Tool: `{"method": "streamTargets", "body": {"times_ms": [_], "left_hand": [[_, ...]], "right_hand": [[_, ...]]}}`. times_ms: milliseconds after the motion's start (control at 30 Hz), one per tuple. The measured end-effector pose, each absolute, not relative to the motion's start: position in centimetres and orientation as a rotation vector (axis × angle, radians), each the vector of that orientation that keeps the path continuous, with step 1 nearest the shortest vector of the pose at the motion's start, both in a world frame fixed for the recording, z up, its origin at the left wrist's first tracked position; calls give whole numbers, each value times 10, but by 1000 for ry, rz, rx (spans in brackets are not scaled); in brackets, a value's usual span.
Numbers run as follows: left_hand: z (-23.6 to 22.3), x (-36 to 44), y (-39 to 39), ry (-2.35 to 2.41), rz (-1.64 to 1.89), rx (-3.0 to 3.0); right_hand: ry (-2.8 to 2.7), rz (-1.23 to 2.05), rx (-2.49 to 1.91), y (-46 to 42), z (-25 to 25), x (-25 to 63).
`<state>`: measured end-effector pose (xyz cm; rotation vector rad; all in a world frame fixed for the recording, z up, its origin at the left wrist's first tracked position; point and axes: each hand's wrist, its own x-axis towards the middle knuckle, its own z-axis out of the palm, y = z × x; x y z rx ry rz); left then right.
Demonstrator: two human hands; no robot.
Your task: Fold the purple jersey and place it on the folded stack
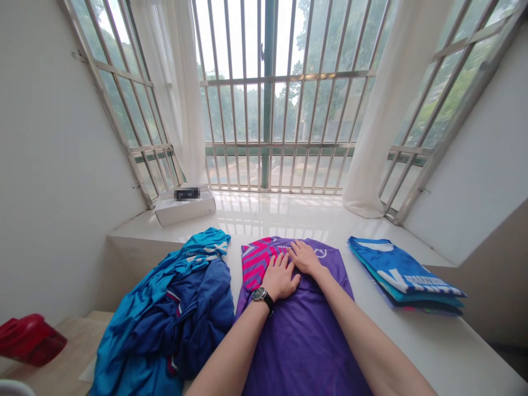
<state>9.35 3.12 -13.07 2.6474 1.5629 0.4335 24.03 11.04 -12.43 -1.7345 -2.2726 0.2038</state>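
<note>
On the white counter [289,217], the left hand [280,276] and right hand [305,258] lie open on the purple jersey [301,341], fingers spread flat, ungripping; a crumpled blue jersey [165,313] lies left of it, a folded stack [404,275] right.

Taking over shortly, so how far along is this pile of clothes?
A folded stack of blue shirts at the right looks done. In hand: the left hand and right hand press flat on a purple shirt with a pink-patterned part. Left: a crumpled heap of blue clothing.
</note>
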Motion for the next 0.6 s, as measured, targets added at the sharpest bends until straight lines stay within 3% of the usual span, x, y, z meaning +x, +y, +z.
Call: {"method": "streamTargets", "body": {"times_ms": [267, 400, 600], "left_hand": [[-129, 92, 33, 1561, 378, 2630], [-130, 93, 33, 1576, 370, 2630], [-129, 92, 36, 1572, 347, 2637]], "right_hand": [[-2173, 83, -1636, 58, -80, 291], [-1895, 196, -1565, -59, -89, 350], [-1276, 528, -1799, -248, -150, 396]]}}
